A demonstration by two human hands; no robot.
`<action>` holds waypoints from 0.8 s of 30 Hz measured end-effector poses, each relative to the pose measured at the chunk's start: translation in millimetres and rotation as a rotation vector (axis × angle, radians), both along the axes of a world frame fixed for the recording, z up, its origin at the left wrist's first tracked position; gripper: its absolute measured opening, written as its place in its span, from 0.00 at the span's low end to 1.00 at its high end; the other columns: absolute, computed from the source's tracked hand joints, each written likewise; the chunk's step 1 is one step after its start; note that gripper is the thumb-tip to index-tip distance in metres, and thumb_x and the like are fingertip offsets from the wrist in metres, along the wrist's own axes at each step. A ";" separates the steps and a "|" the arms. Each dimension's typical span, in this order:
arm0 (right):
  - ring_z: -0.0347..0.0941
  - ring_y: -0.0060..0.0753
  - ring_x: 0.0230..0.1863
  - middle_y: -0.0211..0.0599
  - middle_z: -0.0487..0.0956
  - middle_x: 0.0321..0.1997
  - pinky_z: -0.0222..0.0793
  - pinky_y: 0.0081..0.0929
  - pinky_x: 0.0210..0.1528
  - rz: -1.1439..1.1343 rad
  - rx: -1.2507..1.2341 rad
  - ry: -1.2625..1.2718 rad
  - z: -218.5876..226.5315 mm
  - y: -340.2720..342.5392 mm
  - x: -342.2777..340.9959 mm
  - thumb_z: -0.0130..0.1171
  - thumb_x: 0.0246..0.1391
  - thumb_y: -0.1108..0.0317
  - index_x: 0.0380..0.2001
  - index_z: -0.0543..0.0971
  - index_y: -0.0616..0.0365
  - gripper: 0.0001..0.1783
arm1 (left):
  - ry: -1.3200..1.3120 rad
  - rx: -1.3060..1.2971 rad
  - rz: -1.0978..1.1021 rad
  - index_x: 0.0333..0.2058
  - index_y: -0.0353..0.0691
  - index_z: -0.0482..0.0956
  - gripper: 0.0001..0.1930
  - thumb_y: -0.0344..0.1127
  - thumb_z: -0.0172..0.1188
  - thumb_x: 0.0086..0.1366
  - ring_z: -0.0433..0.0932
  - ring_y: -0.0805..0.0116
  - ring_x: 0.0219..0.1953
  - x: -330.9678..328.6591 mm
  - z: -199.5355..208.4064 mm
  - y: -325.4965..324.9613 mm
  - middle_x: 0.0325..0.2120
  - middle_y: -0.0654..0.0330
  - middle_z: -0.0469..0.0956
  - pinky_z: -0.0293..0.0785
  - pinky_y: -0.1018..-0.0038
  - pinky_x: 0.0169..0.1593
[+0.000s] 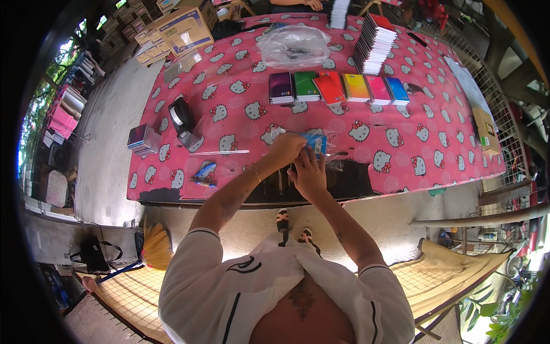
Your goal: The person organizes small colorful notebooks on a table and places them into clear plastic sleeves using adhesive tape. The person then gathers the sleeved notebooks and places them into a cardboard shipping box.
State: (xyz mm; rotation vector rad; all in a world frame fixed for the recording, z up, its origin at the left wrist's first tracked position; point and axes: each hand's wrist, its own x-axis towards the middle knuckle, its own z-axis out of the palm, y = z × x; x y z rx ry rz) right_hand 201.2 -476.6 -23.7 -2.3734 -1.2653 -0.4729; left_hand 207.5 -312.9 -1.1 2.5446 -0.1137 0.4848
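Note:
A blue notebook (317,142) lies in a clear plastic wrapper (338,160) near the table's front edge. Closed at the wrapper's left side, my left hand (288,147) pinches the plastic over the notebook. My right hand (310,176) rests just nearer to me, its fingers stretched out along the notebook's near edge. The fingertips of both hands almost meet, and partly hide the notebook. Left of my hands are a black tape dispenser (183,121), a small blue-and-white item (205,172) and a thin pale strip (220,152).
Notebooks in several colours (329,88) form a row beyond my hands. Behind them stand a tall notebook stack (375,46) and a heap of clear plastic (293,46). A wrapped notebook stack (143,140) sits at the left edge, a cardboard box (486,131) at the right. Another person's hand (312,4) shows at the far side.

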 end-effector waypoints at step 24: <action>0.75 0.40 0.50 0.35 0.76 0.48 0.66 0.40 0.53 0.126 -0.052 -0.059 16.1 -34.8 53.6 0.68 0.47 0.59 0.51 0.77 0.59 0.27 | -0.052 0.071 0.049 0.41 0.39 0.81 0.08 0.32 0.59 0.64 0.81 0.51 0.41 -25.8 -2.6 -18.2 0.41 0.52 0.82 0.78 0.59 0.46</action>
